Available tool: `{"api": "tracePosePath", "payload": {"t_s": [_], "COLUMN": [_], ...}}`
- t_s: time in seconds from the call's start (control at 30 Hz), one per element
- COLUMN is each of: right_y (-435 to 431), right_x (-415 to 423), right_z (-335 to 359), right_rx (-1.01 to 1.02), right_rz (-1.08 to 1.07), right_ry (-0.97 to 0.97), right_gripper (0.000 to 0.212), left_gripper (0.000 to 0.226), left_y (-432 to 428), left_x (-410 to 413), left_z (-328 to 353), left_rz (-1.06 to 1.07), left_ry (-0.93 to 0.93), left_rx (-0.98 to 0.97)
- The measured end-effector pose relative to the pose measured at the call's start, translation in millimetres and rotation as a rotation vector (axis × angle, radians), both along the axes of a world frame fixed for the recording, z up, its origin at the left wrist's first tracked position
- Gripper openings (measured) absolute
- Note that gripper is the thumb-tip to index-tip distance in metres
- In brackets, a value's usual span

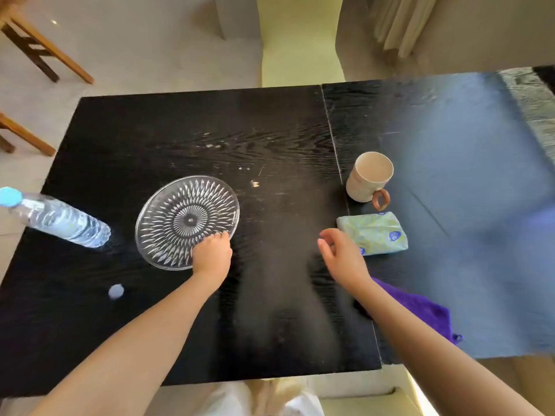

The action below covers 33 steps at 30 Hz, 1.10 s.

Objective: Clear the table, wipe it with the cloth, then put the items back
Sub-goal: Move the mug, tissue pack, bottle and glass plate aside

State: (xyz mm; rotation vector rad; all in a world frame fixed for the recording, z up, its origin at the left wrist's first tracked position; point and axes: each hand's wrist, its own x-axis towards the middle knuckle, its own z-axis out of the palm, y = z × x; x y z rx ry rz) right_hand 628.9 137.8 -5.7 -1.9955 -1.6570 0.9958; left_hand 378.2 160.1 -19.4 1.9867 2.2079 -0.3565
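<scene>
Gripping glass plate [186, 220] rim: left hand [211, 256]; right hand [342, 259] loose, empty, beside tissue pack [374, 232].

Beyond my hands the floor [156, 55] was pale and tiled, catching a small glint of light, and orange-brown wooden chair legs [45, 46] stood on it far off to my left. Straight ahead rose a pale yellow-green panel [300, 40], and to my far right hung a light pleated curtain [399, 22].
</scene>
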Motion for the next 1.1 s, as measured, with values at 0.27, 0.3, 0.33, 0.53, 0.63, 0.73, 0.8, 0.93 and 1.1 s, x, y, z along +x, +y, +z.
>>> {"api": "tracePosePath", "payload": {"t_s": [0.27, 0.3, 0.33, 0.53, 0.63, 0.73, 0.8, 0.93, 1.1], "right_y": [61.7, 68.1, 73.0, 78.5, 75.9, 75.0, 74.5, 71.5, 65.7], "right_x": [-136.7, -150.4, -162.1, -207.8, -215.8, -219.5, -222.3, -224.7, -217.8], "right_z": [12.9, 15.4, 17.2, 11.1, 9.7, 13.7, 18.3, 31.3, 43.2], "right_rx": [-0.465, -0.504, -0.528, -0.459, -0.394, -0.366, -0.347, -0.281, -0.225], "right_rz": [0.007, -0.005, -0.012, -0.198, -0.227, -0.260, -0.270, -0.252, -0.272], "right_ry": [0.495, 0.553, 0.597, 0.554, 0.510, 0.522, 0.520, 0.473, 0.452], "right_gripper": [0.047, 0.049, 0.048, 0.022, 0.022, 0.022, 0.021, 0.026, 0.026], "left_gripper": [0.014, 0.014, 0.015, 0.029, 0.034, 0.041, 0.054, 0.095, 0.085], "left_y": [-8.0, -12.2, -17.2, -35.1, -34.7, -33.0, -33.5, -19.0, 6.5], "left_x": [-35.7, -39.9, -43.9, -83.1, -119.7, -177.9, -213.5, -263.6, -279.5], "left_z": [28.0, 31.2, 33.9, 48.8, 60.7, 58.6, 54.7, 57.8, 64.8], "left_rz": [-0.010, -0.041, -0.066, 0.039, 0.373, 0.814, 0.987, 1.060, 0.890], "left_ry": [-0.234, -0.232, -0.246, -0.663, -0.892, -0.992, -1.036, -1.035, -1.055], "left_rx": [0.366, 0.386, 0.391, 0.210, 0.294, 0.350, 0.408, 0.447, 0.459]}}
